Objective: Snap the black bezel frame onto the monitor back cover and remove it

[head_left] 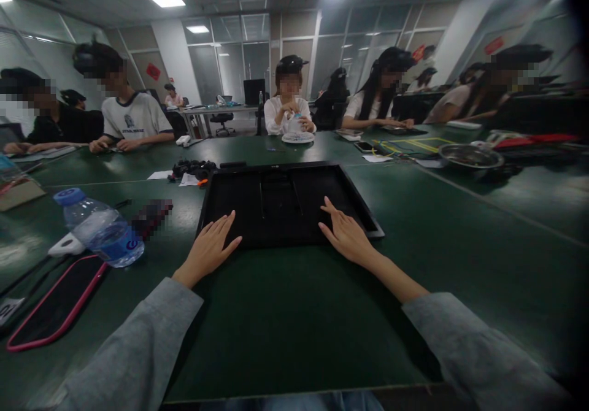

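Note:
A shallow black case (280,227) with raised rims lies on the green table in front of me. Two thin dark bars or a handle-like frame (278,179) show in its far middle part; their kind is too dark to make out. My left hand (212,245) is over the case's near left corner, thumb apart from the stretched fingers. At the near right side, my right hand (344,232) reaches over the rim with its fingers spread. Neither hand holds anything. Whether they touch the case, I cannot tell.
To the left are a water bottle (103,230), a pink-edged phone (57,303) and cables. Black tangled gear (191,169) lies behind the case's left corner. A metal bowl (472,157) stands at right. Several people sit around the table (294,331); one opposite handles something above a white basket (297,137).

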Available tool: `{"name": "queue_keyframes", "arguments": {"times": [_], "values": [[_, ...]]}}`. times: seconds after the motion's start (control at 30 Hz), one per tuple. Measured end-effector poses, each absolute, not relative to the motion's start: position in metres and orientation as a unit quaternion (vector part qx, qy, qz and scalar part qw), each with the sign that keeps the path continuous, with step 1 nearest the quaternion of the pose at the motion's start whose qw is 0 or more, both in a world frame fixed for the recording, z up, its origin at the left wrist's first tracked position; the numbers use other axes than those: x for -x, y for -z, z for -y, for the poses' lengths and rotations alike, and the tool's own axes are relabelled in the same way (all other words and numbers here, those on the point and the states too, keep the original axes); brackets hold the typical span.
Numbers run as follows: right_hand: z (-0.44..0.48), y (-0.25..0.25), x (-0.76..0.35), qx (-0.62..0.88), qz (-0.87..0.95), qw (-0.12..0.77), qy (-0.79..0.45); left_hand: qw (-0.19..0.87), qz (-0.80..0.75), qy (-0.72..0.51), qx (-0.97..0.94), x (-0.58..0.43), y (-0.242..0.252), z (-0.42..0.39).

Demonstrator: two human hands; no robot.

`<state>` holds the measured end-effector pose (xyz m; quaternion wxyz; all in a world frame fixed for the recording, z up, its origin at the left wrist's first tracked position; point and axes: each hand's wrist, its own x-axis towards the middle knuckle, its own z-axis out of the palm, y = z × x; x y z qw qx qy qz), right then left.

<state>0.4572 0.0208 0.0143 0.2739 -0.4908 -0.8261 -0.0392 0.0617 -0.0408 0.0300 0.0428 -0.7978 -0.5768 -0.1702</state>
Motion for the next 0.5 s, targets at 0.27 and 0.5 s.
{"name": "queue_keyframes", "arguments": {"times": [0.27,0.5], "values": [[-0.0185,-0.0179,-0.4578,0.487,0.842,0.230,0.043,0.035,0.568,0.158,0.807,-0.0604,-0.0291,0.0402],[-0.0173,-0.0169,-0.4566,0.524,0.807,0.262,0.073,0.052,0.563,0.199,0.800,-0.0564,-0.0237,0.0370]]}}
